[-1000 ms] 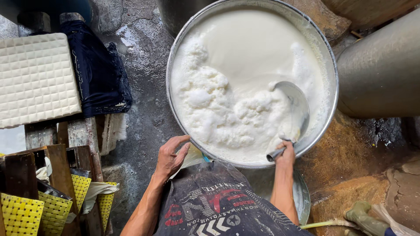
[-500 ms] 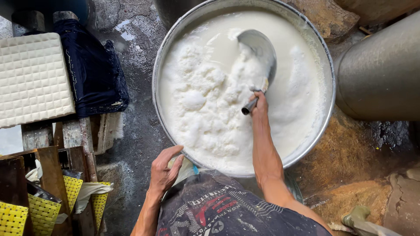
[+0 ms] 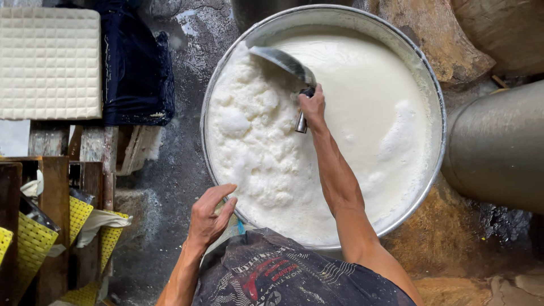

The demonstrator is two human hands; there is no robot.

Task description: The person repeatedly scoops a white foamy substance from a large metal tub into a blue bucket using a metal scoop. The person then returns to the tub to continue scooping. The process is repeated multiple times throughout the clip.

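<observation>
A large round metal basin (image 3: 436,113) holds white liquid with foamy white curds (image 3: 255,141) heaped on its left half. My right hand (image 3: 313,106) grips the short handle of a metal scoop (image 3: 283,61), whose bowl lies at the far left rim over the curds. My right arm stretches across the basin. My left hand (image 3: 208,215) rests on the near left rim, fingers apart, holding nothing.
A white grid-patterned slab (image 3: 50,62) lies at the upper left beside a dark blue cloth (image 3: 136,73). Wooden frames with yellow perforated mats (image 3: 79,215) stand at the lower left. A big metal cylinder (image 3: 498,153) lies to the right. The floor is wet and grey.
My right hand has swept the scoop from the basin's near right, across the far side, to the far left rim. The left hand stays on the near rim.
</observation>
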